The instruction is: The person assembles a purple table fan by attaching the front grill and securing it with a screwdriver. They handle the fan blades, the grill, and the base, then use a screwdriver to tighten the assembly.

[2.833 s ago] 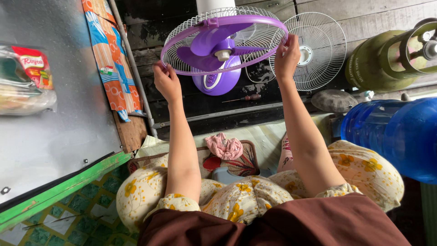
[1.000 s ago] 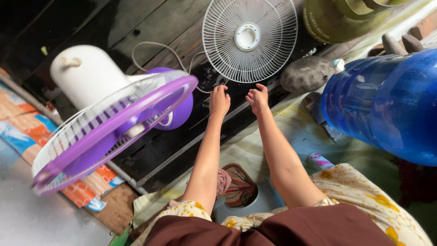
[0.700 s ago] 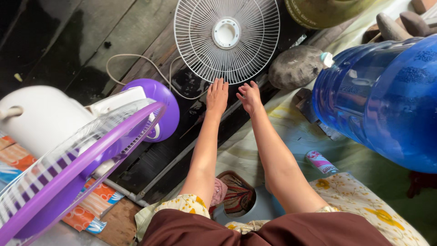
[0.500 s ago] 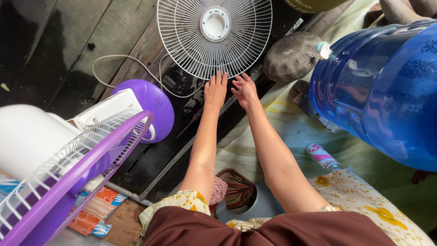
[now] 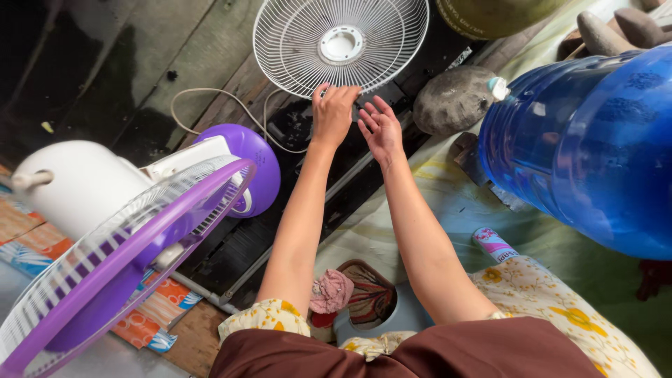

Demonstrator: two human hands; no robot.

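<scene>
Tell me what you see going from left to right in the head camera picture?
Purple fan → left hand → right hand → grey stone → blue water jug.

White fan grille [image 5: 341, 45], blue jug [image 5: 595, 147]

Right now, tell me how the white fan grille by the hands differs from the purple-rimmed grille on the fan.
The white fan grille is loose and lies flat; the purple-rimmed grille sits tilted on the fan, over its purple blades. The white fan grille is white throughout; the purple-rimmed grille has a purple ring. The left hand grips the white one's edge, the right hand open beside it; nothing touches the purple one. Both are round with radial ribs.
</scene>
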